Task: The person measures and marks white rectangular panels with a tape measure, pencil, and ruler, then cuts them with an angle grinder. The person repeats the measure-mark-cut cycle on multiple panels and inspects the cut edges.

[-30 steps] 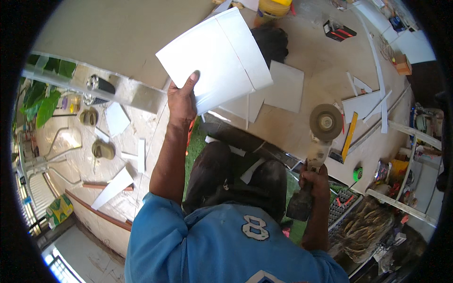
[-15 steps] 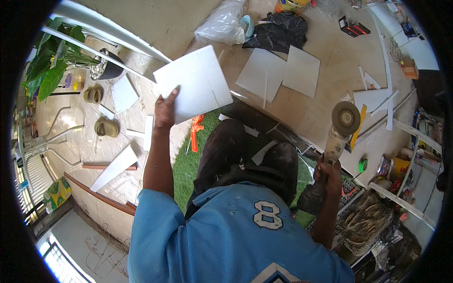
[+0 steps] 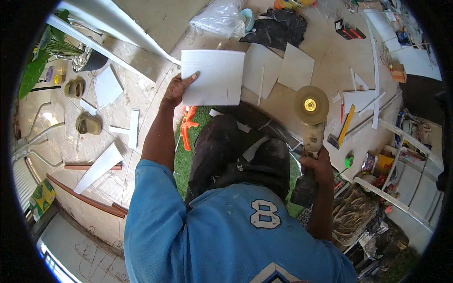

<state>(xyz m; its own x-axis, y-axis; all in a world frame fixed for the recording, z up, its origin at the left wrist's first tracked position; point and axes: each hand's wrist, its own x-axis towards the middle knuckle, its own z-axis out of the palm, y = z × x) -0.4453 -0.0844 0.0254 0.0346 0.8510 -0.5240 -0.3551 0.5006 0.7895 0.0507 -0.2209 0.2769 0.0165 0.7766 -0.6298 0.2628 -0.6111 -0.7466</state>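
My left hand (image 3: 178, 89) grips a white square tile (image 3: 214, 78) by its left edge, thumb on the face, the other fingers hidden behind. A thin line runs down the tile near its right side. My right hand (image 3: 317, 167) is wrapped round the body of an angle grinder (image 3: 313, 137), held upright with its round disc (image 3: 311, 105) at the top. A gap separates disc and tile. Whether the disc spins, I cannot tell. Below the tile, an orange clamp-like tool (image 3: 188, 129) lies on green artificial grass (image 3: 203, 123).
Two white tiles (image 3: 296, 68) lie on the floor ahead. To the right are a yellow-edged tool (image 3: 347, 123), a green tape measure (image 3: 349, 161) and a metal frame (image 3: 391, 203). Cut white pieces (image 3: 101, 165), clogs (image 3: 88, 123) and a potted plant (image 3: 89, 59) are at left.
The tile has moved right and turned to stand nearly square in view. The grinder has shifted left, toward the tile, its disc now facing up more fully.
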